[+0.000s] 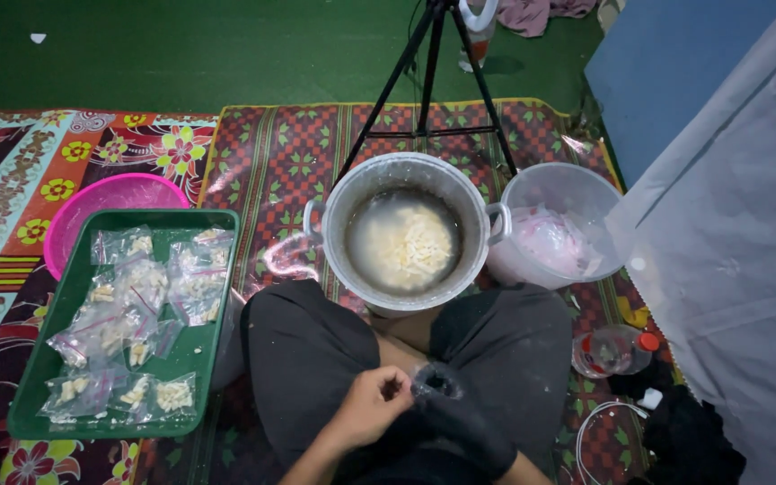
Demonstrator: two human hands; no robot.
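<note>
I sit cross-legged in dark trousers. My left hand [372, 406] is bare, held over my lap, its fingertips pinched on the edge of a small clear plastic bag [436, 382]. My right hand [464, 420], in a black glove, holds the same bag from the other side; the bag is hard to make out against the glove. Just beyond my knees stands a metal pot [473, 193] of cloudy liquid with pale short pieces [410, 242] in it.
A green tray [204, 346] on my left holds several small filled bags [127, 296], with a pink basin [119, 193] behind it. On my right are a clear bucket [560, 184] of plastic bags and a lying bottle [611, 350]. A tripod [433, 81] stands behind the pot, and a grey sheet [738, 224] hangs at far right.
</note>
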